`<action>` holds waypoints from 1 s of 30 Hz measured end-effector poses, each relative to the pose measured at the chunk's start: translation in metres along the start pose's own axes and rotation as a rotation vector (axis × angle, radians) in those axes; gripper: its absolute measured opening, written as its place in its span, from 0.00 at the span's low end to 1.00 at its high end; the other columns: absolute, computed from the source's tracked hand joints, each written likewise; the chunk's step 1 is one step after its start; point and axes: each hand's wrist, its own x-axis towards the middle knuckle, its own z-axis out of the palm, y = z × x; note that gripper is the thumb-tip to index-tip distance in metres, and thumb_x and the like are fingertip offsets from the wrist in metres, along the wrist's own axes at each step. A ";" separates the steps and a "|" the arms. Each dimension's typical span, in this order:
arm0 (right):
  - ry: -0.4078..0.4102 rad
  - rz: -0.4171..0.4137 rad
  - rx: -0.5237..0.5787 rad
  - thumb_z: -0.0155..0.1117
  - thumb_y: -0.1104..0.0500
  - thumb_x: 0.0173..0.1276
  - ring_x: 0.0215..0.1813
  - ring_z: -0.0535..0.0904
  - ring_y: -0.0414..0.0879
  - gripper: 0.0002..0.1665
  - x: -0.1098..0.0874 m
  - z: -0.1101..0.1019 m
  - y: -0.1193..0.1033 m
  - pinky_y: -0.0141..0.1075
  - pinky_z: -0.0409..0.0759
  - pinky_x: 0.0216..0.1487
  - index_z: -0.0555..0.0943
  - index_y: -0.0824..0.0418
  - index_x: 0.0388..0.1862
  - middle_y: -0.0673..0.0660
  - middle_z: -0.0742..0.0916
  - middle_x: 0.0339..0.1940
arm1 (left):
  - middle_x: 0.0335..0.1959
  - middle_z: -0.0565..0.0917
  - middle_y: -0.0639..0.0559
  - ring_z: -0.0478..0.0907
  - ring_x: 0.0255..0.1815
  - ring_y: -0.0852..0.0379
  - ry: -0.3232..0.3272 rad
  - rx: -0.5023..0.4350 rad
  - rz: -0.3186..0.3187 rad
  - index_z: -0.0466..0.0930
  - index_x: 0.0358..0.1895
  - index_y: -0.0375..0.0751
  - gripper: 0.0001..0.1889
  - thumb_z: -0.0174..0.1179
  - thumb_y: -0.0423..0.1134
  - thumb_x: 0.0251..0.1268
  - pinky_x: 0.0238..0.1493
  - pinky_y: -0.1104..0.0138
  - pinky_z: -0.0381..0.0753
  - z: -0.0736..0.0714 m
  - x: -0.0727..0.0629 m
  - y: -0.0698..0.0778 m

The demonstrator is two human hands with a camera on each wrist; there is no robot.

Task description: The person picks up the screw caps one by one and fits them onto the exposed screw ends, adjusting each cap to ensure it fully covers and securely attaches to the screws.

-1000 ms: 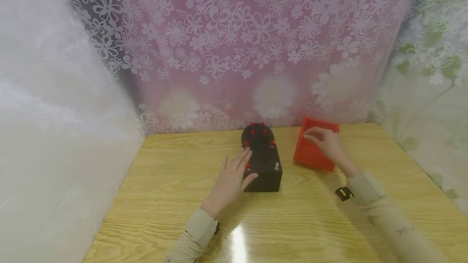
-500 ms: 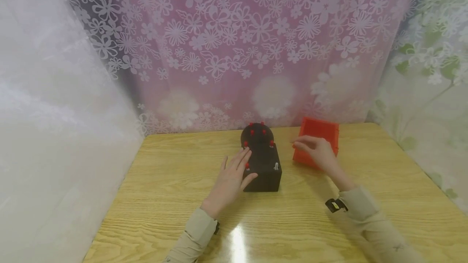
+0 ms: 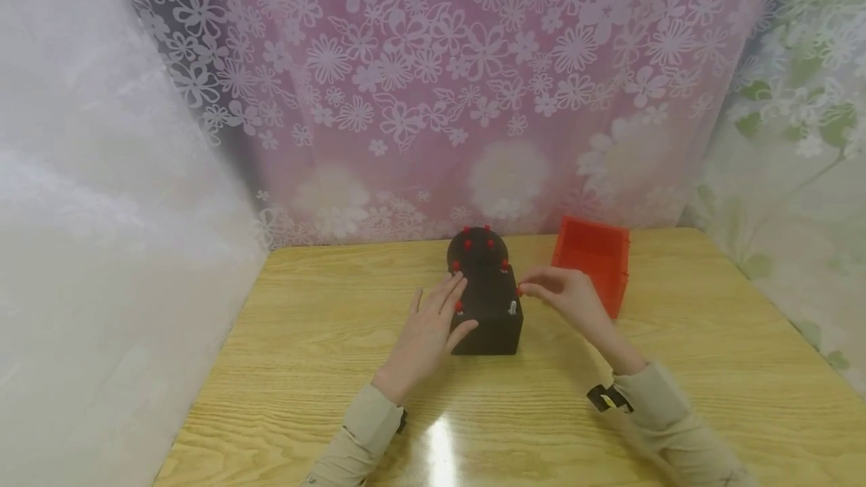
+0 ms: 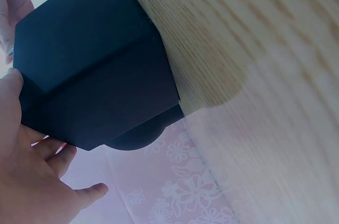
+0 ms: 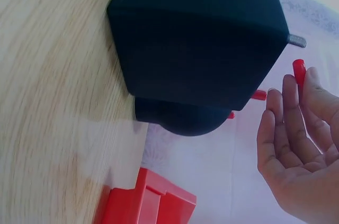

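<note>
A black box (image 3: 489, 291) with a rounded far end stands mid-table. Several small red caps (image 3: 467, 245) stick up from its top. A bare threaded metal stud (image 5: 297, 41) rises at its near right corner. My left hand (image 3: 421, 337) rests on the box's left edge, fingers extended, thumb by the near edge in the left wrist view. My right hand (image 3: 571, 303) pinches a red cap (image 5: 299, 71) between thumb and fingertips. In the right wrist view that cap is close to the stud but apart from it.
Behind my right hand, an open red bin (image 3: 605, 254) stands on the wooden table (image 3: 325, 367); my hand hides its near left part. A pink flowered curtain (image 3: 406, 96) hangs along the table's back edge, with pale sheets at both sides.
My right hand has moved left and nearer from over the red bin to the box's right side, carrying the red cap. My left hand and the box have stayed put.
</note>
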 end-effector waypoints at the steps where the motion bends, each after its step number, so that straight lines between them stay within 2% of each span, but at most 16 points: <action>1: 0.002 -0.007 -0.008 0.73 0.48 0.67 0.42 0.85 0.42 0.12 -0.001 0.001 -0.001 0.38 0.82 0.43 0.90 0.50 0.45 0.49 0.91 0.38 | 0.83 0.53 0.49 0.48 0.83 0.51 0.002 -0.001 0.001 0.50 0.82 0.40 0.39 0.44 0.61 0.79 0.78 0.40 0.49 0.000 0.000 0.000; 6: -0.002 -0.039 -0.018 0.72 0.49 0.67 0.45 0.87 0.43 0.10 -0.005 0.004 -0.006 0.40 0.83 0.47 0.91 0.49 0.44 0.45 0.91 0.40 | 0.83 0.52 0.49 0.47 0.83 0.51 -0.011 -0.019 -0.005 0.50 0.82 0.40 0.39 0.45 0.60 0.79 0.78 0.40 0.48 -0.001 0.000 0.001; 18: 0.030 -0.052 0.021 0.74 0.50 0.65 0.41 0.87 0.40 0.10 -0.013 0.011 -0.014 0.36 0.83 0.42 0.91 0.48 0.45 0.45 0.92 0.40 | 0.83 0.52 0.48 0.47 0.83 0.51 -0.008 -0.010 -0.004 0.50 0.82 0.39 0.39 0.45 0.59 0.79 0.78 0.40 0.48 -0.004 -0.004 0.000; 26: 0.032 -0.142 -0.009 0.77 0.54 0.63 0.34 0.85 0.37 0.07 -0.014 0.014 -0.015 0.33 0.82 0.34 0.91 0.47 0.40 0.43 0.91 0.36 | 0.83 0.53 0.48 0.49 0.83 0.50 0.008 -0.005 0.001 0.50 0.81 0.38 0.39 0.46 0.59 0.79 0.78 0.40 0.48 -0.004 -0.006 -0.001; 30: 0.005 -0.174 -0.014 0.77 0.55 0.62 0.34 0.85 0.36 0.08 -0.015 0.013 -0.012 0.35 0.83 0.34 0.90 0.48 0.40 0.42 0.91 0.36 | 0.82 0.54 0.47 0.51 0.83 0.49 0.011 -0.001 0.007 0.51 0.81 0.38 0.39 0.46 0.59 0.79 0.78 0.39 0.49 -0.003 -0.007 -0.001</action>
